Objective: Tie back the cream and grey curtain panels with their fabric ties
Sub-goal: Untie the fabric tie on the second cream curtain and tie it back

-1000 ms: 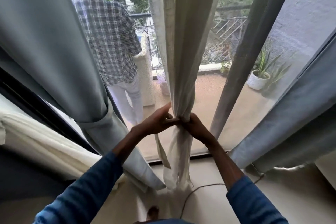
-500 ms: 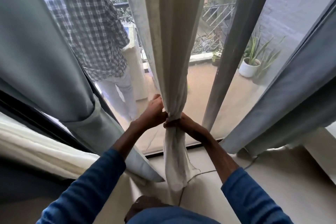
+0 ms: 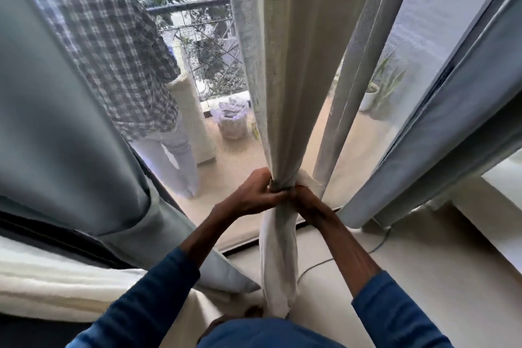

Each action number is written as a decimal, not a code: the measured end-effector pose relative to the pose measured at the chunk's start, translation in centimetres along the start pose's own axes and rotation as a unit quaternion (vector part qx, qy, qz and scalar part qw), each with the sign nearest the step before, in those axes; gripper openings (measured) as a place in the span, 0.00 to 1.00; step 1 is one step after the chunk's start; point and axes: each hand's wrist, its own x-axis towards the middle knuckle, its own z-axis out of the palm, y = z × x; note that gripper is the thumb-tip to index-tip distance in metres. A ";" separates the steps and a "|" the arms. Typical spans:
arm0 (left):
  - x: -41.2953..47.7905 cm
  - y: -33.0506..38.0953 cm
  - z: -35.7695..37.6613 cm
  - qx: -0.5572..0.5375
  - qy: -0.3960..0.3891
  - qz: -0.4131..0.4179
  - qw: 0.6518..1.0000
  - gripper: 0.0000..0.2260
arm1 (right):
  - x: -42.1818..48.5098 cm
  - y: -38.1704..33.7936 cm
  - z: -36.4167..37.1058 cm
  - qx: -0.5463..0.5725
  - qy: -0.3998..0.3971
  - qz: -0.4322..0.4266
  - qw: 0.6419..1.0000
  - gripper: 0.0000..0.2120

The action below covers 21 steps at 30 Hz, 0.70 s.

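Observation:
The cream curtain panel (image 3: pixel 293 70) hangs in the middle, gathered into a narrow bundle at waist height. A fabric tie (image 3: pixel 280 184) of the same cream cloth wraps round that gathered spot. My left hand (image 3: pixel 255 195) pinches the tie from the left and my right hand (image 3: pixel 306 202) grips it from the right, fingers curled and touching each other over the bundle. Below the hands the cream cloth (image 3: pixel 278 260) hangs down to the floor. A grey curtain panel (image 3: pixel 56 110) hangs at the left and another grey curtain panel (image 3: pixel 440 127) at the right.
Behind the glass a person in a checked shirt (image 3: pixel 113 45) stands on the balcony, back turned. A white pot with a plant (image 3: pixel 370 96) stands out there at the right. A thin cable (image 3: pixel 324 263) runs across the pale floor. White bedding (image 3: pixel 42 277) lies at the lower left.
My view has moved closer and lower toward the curtain. Both hands stay at the gathered spot; they have drawn tighter together round the tie.

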 end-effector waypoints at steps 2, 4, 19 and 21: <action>0.9 -0.8 -0.4 -0.043 0.035 -0.037 0.998 0.11 | -0.3 -0.5 0.6 0.028 -0.024 -0.103 0.994 0.06; 1.4 -1.3 -1.1 -0.031 0.065 -0.045 0.996 0.09 | -0.8 -0.5 0.6 0.090 -0.061 -0.169 0.980 0.14; 3.8 -3.6 -6.1 0.221 0.018 -0.173 0.960 0.33 | -1.0 4.6 3.5 0.105 0.232 -0.296 0.921 0.06; 3.9 -3.6 -6.4 0.247 -0.008 -0.226 0.942 0.33 | -0.7 5.2 4.8 0.051 0.227 -0.294 0.927 0.05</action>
